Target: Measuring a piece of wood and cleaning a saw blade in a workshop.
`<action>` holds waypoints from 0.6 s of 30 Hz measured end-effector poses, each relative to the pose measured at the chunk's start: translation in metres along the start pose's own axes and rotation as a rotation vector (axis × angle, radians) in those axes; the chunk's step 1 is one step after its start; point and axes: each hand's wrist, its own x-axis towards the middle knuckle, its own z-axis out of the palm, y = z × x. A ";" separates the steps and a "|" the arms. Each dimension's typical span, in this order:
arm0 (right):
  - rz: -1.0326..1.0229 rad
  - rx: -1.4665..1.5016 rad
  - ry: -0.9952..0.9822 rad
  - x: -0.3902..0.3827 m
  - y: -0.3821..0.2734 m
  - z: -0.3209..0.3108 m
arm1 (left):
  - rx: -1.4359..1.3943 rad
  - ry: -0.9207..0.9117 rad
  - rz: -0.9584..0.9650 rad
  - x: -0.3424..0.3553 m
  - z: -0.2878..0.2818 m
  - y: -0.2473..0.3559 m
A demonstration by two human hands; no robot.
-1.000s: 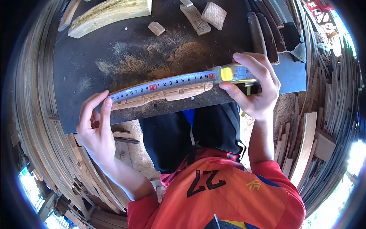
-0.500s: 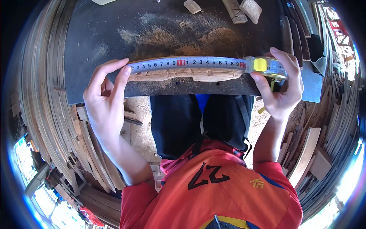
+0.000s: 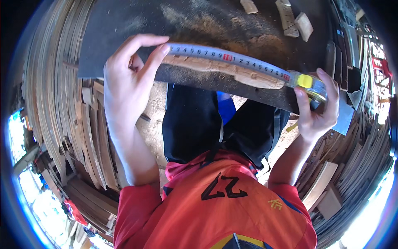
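Observation:
A tape measure (image 3: 311, 85) with a yellow button is gripped in my right hand (image 3: 319, 108), between thumb and fingers. Its metal blade is drawn out leftward, slightly bowed, and my left hand (image 3: 132, 74) pinches the free end between thumb and forefinger. Just below the blade a long, rough-carved piece of wood (image 3: 226, 68) lies along the near edge of the dark table (image 3: 124, 25). The blade runs nearly the wood's whole length and covers its far edge. Whether the blade touches the wood I cannot tell.
Sawdust (image 3: 207, 25) is scattered over the table. Toward its far right are a small wood offcut (image 3: 249, 6), a marked wood block (image 3: 287, 20) and a pale wood block (image 3: 304, 26). Stacked boards (image 3: 54, 83) line the left; more planks (image 3: 321, 184) lean at the right.
The view has turned and shifted, so the table, tape and wood now slant down to the right. Both hands keep their hold on the tape.

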 end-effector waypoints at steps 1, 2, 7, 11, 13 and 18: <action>0.007 0.002 0.003 0.000 0.000 0.001 | 0.004 -0.003 -0.011 0.000 -0.002 0.003; 0.014 0.002 0.005 -0.001 0.000 0.001 | 0.008 -0.007 -0.021 -0.001 -0.002 0.004; -0.022 -0.030 -0.012 -0.001 0.000 0.000 | 0.038 0.023 -0.024 -0.005 0.002 0.000; 0.022 0.010 0.023 -0.002 0.000 0.001 | 0.042 0.032 0.034 -0.002 0.005 -0.004; 0.046 0.054 0.043 -0.002 0.000 0.003 | 0.050 0.030 -0.019 -0.002 0.004 -0.003; 0.003 0.012 0.011 -0.002 0.003 0.001 | 0.005 0.034 -0.085 -0.005 0.005 -0.004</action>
